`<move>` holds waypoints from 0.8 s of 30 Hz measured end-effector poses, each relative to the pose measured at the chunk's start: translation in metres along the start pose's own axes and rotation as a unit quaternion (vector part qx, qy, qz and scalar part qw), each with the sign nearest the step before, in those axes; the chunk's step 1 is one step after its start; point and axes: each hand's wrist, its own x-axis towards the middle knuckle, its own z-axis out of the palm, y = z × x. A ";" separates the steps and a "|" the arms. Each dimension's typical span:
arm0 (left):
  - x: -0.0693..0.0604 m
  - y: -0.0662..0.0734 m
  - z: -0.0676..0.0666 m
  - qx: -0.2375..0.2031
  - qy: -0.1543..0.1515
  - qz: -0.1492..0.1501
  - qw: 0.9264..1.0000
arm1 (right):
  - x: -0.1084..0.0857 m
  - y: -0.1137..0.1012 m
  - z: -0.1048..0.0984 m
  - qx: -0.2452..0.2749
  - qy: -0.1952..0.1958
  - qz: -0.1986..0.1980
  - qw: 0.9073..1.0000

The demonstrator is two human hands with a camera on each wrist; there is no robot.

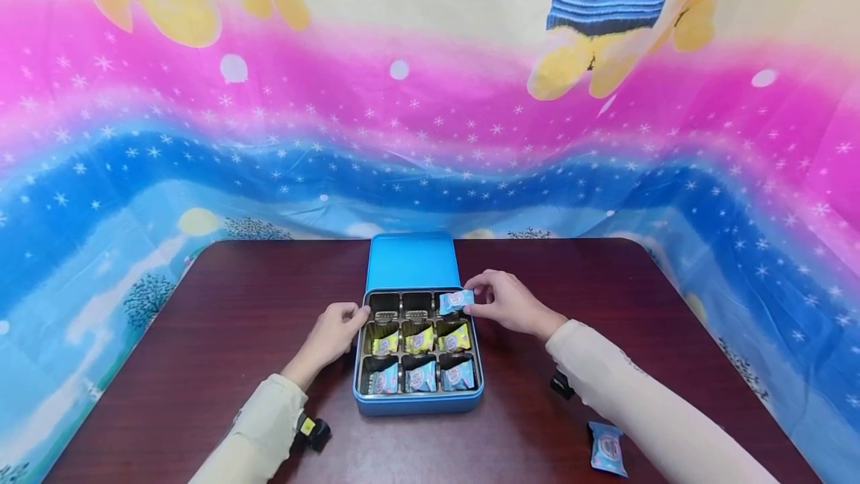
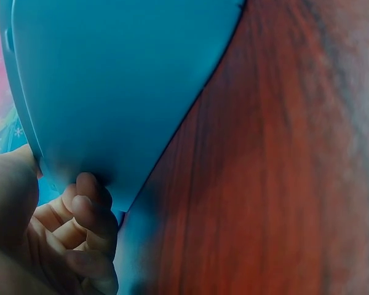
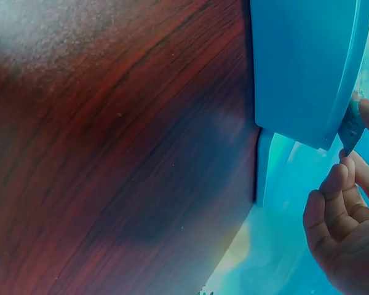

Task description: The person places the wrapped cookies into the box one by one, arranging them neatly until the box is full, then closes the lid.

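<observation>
A blue tin (image 1: 419, 404) stands with its lid (image 1: 413, 261) tilted back, a divided dark tray inside. Yellow packets (image 1: 419, 339) lie in the middle row and blue packets (image 1: 420, 377) in the front row. My right hand (image 1: 510, 303) pinches a blue packet (image 1: 455, 301) between thumb and finger over the back right compartment; in the right wrist view this packet (image 3: 352, 128) shows beside the tin's rim. My left hand (image 1: 334, 334) grips the tin's back left edge; in the left wrist view its curled fingers (image 2: 93, 212) rest by the side wall.
Another blue packet (image 1: 608, 449) lies on the dark red table (image 1: 222, 349) at the front right, beside my right sleeve. The back left and back middle compartments hold no packets. A patterned cloth (image 1: 430, 133) hangs behind and around the table.
</observation>
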 end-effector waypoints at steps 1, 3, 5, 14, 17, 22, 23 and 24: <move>0.000 0.000 0.000 0.001 0.001 0.001 1.000 | 0.001 -0.001 0.000 -0.003 0.000 0.001 1.000; 0.000 0.000 -0.001 0.000 0.000 0.002 1.000 | 0.002 -0.001 0.000 -0.013 -0.001 0.002 1.000; 0.000 0.000 -0.001 0.001 0.000 0.002 1.000 | 0.003 -0.002 0.001 -0.017 -0.001 0.002 1.000; 0.001 -0.001 0.001 0.000 0.004 0.001 1.000 | 0.003 -0.002 0.004 -0.036 0.000 0.012 0.999; 0.001 -0.001 0.001 -0.001 0.004 0.001 1.000 | 0.003 -0.004 0.005 -0.038 0.000 0.013 0.999; 0.000 -0.001 0.001 -0.001 0.005 0.000 1.000 | 0.004 -0.006 0.006 -0.036 -0.007 0.009 0.999; 0.000 -0.001 0.001 0.000 0.005 -0.001 1.000 | 0.004 -0.006 0.007 -0.037 -0.008 0.010 0.999; 0.000 -0.001 0.001 0.000 0.006 0.000 1.000 | 0.004 -0.006 0.007 -0.038 -0.008 0.011 0.999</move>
